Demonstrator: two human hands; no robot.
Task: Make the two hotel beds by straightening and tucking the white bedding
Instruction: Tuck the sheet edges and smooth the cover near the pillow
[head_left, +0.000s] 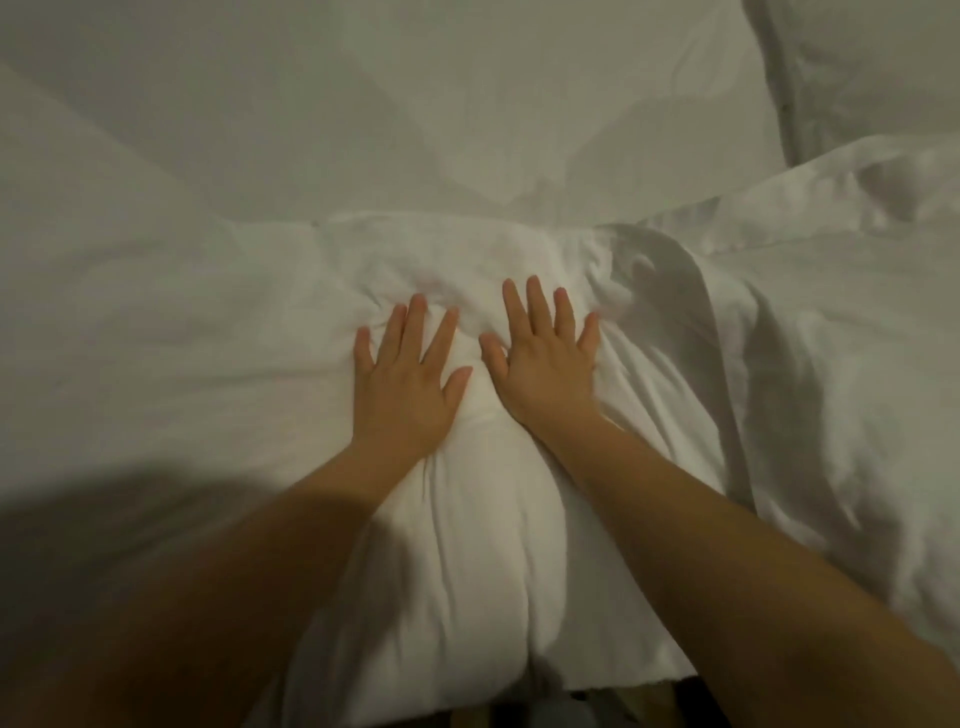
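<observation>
White duvet (483, 545) lies bunched and creased at the near edge of 1 bed (260, 114), left hand (410, 379) and right hand (545, 364) side by side, pressing it flat with spread fingers, gripping nothing; smoothing seems barely begun, tucking not yet done.

Flat open room is offered by the smooth white bed sheet (363, 130) beyond the bunched white padded duvet (483, 519) at the near edge. Passage to the right is barred by a raised fold of white duvet cover (691, 312); the far right corner is filled by a plump white pillow (857, 67).
</observation>
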